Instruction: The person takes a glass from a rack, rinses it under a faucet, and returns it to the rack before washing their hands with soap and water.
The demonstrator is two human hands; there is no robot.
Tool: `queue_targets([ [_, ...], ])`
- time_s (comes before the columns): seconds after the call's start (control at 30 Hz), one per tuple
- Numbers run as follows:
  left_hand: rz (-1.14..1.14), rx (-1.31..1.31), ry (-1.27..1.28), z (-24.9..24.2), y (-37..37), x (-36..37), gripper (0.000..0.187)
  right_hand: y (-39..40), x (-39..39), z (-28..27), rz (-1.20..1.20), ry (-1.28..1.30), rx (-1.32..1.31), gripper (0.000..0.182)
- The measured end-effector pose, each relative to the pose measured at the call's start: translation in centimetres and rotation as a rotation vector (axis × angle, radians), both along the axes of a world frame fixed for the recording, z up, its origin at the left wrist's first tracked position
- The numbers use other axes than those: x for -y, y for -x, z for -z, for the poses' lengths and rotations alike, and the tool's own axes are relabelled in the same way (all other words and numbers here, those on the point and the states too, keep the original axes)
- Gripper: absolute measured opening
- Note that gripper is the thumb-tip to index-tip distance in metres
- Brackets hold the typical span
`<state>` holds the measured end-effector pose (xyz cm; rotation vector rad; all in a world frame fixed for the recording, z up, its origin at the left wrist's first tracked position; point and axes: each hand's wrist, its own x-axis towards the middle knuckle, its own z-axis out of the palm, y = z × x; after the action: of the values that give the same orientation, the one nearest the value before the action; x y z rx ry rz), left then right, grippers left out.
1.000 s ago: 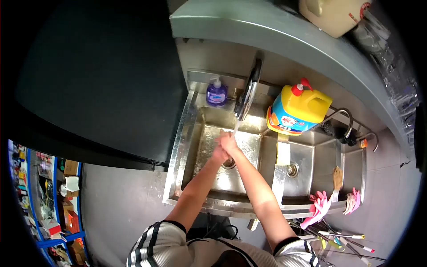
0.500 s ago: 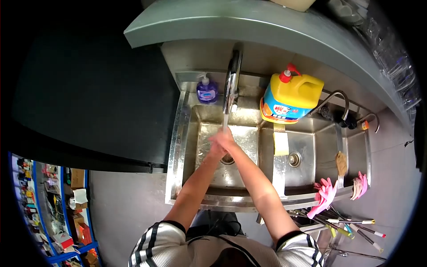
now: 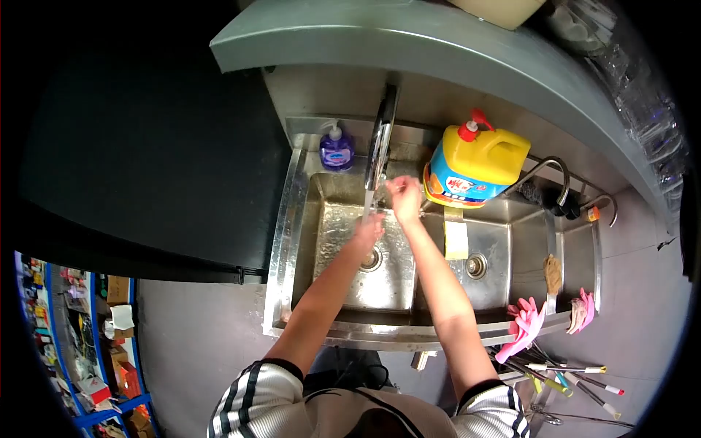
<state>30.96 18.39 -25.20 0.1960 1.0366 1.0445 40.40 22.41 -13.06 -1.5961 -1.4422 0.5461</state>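
Observation:
Water runs from a curved steel faucet (image 3: 380, 146) into the left basin of a steel sink (image 3: 288, 248). My left hand (image 3: 369, 228) is under the stream with its fingers apart and holds nothing. My right hand (image 3: 405, 196) is raised toward the base of the faucet, beside the yellow and blue detergent jug (image 3: 475, 168); whether it touches a tap handle I cannot tell. A purple soap pump bottle (image 3: 336, 150) stands at the sink's back left corner.
A yellow sponge (image 3: 456, 241) lies on the divider between basins. Two smaller faucets (image 3: 555, 182) stand at the right. Pink gloves (image 3: 524, 325) hang over the sink's front edge, with a brush (image 3: 553, 276) nearby. A steel shelf (image 3: 438, 44) overhangs the sink.
My hands were rubbing together under the water. My right hand has since lifted away toward the faucet base, and my left stays under the stream.

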Motion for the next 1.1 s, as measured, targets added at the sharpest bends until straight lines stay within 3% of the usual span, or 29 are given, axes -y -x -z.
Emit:
queue_targets([
  [0.1, 0.072, -0.150, -0.067, -3.7, -0.2, 0.2, 0.010, -0.4, -1.6, -0.4, -0.037, -0.032, 0.132, 0.023],
  [0.23, 0.069, 0.088, -0.087, -5.9, 0.7, 0.8, 0.015, -0.3, -3.1, 0.6, -0.106, -0.042, 0.135, 0.019],
  [0.37, 0.167, 0.062, -0.269, -10.4, 1.0, 2.0, 0.013, -0.3, -3.8, 0.4, -0.076, -0.060, 0.136, 0.011],
  [0.43, 0.196, -0.043, -0.316, -8.8, 1.4, 2.4, 0.020, 0.0, -4.6, 0.0, 0.008, -0.055, 0.117, 0.010],
  [0.47, 0.217, -0.114, -0.315, -8.9, 2.3, 2.8, 0.021, 0.1, -4.7, -0.9, -0.035, 0.055, 0.116, 0.032],
  [0.53, 0.250, -0.209, -0.418, -9.0, 4.2, 3.7, 0.025, 0.1, -5.0, -0.6, 0.018, 0.113, 0.146, 0.037],
  [0.63, 0.073, -0.226, -0.486, -9.4, 5.3, 5.7, 0.024, -0.4, -3.0, -0.5, 0.094, 0.113, 0.175, 0.052],
  [0.67, 0.209, -0.400, -0.538, -8.1, 6.4, 6.2, 0.057, -0.8, -1.5, -0.5, 0.079, 0.072, 0.113, 0.052],
  [0.7, 0.228, -0.233, -0.299, -8.5, 7.1, 7.0, 0.066, -1.5, 0.7, -0.3, 0.067, 0.032, 0.043, 0.051],
  [0.77, 0.263, 0.076, 0.172, -10.0, 9.0, 8.8, 0.087, -3.4, 4.6, 5.2, 0.008, 0.067, 0.102, 0.051],
  [0.8, 0.368, 0.278, 0.119, -5.0, 10.5, 9.1, 0.097, -5.0, 5.9, 8.4, -0.076, 0.397, -0.022, 0.052],
  [0.83, 0.346, 0.278, 0.069, -5.9, 11.2, 10.0, 0.096, -5.9, 7.9, 9.3, -0.015, 0.659, -0.106, 0.051],
  [0.87, 0.323, 0.286, 0.019, -7.5, 11.5, 10.9, 0.094, -6.7, 10.1, 8.9, -0.102, 0.693, -0.112, 0.049],
  [0.9, 0.294, 0.303, -0.025, -8.6, 11.6, 12.0, 0.093, -7.6, 12.2, 10.2, -0.094, 0.457, 0.019, 0.049],
  [0.97, 0.248, 0.350, -0.067, -9.9, 11.9, 13.3, 0.088, -9.3, 15.3, 9.4, -0.072, 0.653, -0.409, 0.049],
  [1.03, 0.279, 0.297, -0.130, -10.9, 12.3, 14.2, 0.080, -10.5, 18.6, 4.5, -0.100, 0.694, -0.482, 0.051],
  [1.07, 0.244, 0.213, -0.135, -11.2, 12.3, 14.7, 0.056, -10.9, 20.0, 2.5, -0.039, 0.749, -0.539, 0.052],
  [1.1, 0.214, 0.065, -0.194, -10.1, 12.2, 15.4, 0.048, -11.9, 21.1, 2.2, -0.013, 0.753, -0.517, 0.051],
])
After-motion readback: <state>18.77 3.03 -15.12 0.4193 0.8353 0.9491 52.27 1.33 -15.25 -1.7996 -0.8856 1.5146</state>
